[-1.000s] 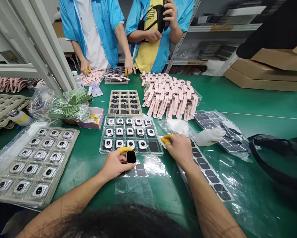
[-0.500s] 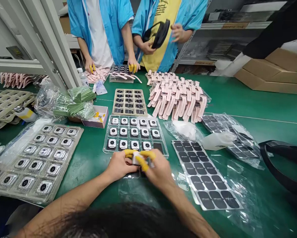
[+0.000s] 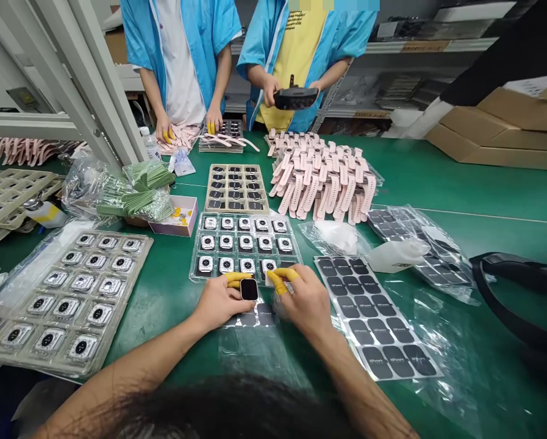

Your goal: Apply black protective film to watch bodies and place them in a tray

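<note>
My left hand (image 3: 217, 302), with yellow finger cots, grips a smartwatch case (image 3: 249, 289) by its edges, its black screen turned up toward me. To its right, my right hand (image 3: 307, 302) is pinched together in yellow finger cots; whatever lies between the fingertips is too small to make out. Its fingertips hover by the near right corner of a clear tray (image 3: 193, 268), where watch cases (image 3: 247, 242) lie back-up in rows. Beneath the held watch is a strip of dark square film stickers (image 3: 266, 314), partly covered by my hands.
A beige tray (image 3: 147, 244) of watch cases lies left. Sheets of dark stickers (image 3: 364, 305) and a white bottle (image 3: 399, 255) are right. Pink straps (image 3: 323, 177), green straps (image 3: 149, 177) and a small box (image 3: 188, 222) stand beyond. Two co-workers (image 3: 177, 61) work opposite.
My right hand has moved off the watch to the right, with its fingers pinched. The watch screen now shows fully in my left hand. A co-worker has turned and lowered a black headset-like object.
</note>
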{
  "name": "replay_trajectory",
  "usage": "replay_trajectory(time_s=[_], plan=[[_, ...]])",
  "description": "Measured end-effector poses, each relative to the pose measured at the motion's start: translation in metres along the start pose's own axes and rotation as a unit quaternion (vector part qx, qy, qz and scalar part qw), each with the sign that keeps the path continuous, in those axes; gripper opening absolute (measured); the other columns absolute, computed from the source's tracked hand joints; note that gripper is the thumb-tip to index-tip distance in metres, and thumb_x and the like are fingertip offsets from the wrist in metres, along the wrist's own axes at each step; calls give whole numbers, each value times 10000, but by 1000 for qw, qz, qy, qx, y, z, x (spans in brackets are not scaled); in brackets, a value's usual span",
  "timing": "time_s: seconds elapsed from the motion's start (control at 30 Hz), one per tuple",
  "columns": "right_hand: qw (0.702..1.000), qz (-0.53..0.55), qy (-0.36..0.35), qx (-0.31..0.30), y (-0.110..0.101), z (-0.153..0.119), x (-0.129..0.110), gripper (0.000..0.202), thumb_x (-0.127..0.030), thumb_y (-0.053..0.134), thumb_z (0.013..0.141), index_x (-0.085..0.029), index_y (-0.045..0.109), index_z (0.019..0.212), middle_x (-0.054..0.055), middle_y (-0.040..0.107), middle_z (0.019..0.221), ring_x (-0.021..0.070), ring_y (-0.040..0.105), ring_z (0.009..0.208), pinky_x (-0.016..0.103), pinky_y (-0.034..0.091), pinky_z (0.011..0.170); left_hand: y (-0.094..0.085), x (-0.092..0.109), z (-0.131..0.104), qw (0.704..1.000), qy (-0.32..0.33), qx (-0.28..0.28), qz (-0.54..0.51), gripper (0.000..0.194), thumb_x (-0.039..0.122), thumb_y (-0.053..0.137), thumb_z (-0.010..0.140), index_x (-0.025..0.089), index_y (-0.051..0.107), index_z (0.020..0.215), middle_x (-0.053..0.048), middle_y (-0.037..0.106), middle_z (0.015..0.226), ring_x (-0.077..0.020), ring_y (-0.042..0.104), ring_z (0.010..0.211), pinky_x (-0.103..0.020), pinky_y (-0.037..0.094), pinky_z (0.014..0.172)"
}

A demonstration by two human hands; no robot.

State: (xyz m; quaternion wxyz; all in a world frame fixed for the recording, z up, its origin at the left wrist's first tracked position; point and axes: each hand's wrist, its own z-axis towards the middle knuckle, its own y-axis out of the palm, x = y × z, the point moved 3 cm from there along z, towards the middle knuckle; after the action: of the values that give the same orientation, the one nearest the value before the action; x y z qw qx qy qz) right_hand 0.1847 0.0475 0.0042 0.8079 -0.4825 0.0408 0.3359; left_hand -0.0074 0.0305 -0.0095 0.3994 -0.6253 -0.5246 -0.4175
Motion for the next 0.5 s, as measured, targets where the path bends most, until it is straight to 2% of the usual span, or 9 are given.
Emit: replay_trajectory(time_s=[0.17,0.27,0.33,0.43,0.5], plan=[[997,38,-37,-55,7,-5,-5,290,-350,535,1125,-253,780,1002,90,735,902,233,663,812,348,522,698,1,-1,1,1000,15,-14,-20,660,189,923,577,133,796,1222,-18,814,766,-245,773,763,-321,570,715],[1000,-18,22,4,4,-6,0,296,-362,534,1128,-237,768,996,85,714,877,238,660,817,338,501,698,1,-3,3,1000,3,-7,-16,663,232,932,626,140,784,1265,5,772,677,-201,733,678,-287,528,656],[1000,-2,22,14,5,-6,0,268,-343,542,1118,-238,766,1015,94,725,909,249,669,846,352,521,734,1,-4,4,1000,10,-4,-18,653,203,932,613,153,791,1249,16,765,673,-183,717,658,-271,506,636],[998,49,-10,-43,9,-5,-2,249,-314,541,1104,-253,772,1035,94,736,942,233,672,809,352,531,714,1,-4,5,999,18,-7,-31,638,148,926,574,146,796,1198,10,781,714,-180,725,672,-266,512,643],[999,10,7,-44,2,-6,4,256,-288,535,1089,-245,770,998,99,721,921,238,656,786,360,514,680,1,-3,3,999,8,-5,-35,646,166,942,588,138,785,1213,10,772,680,-190,731,666,-275,525,651]])
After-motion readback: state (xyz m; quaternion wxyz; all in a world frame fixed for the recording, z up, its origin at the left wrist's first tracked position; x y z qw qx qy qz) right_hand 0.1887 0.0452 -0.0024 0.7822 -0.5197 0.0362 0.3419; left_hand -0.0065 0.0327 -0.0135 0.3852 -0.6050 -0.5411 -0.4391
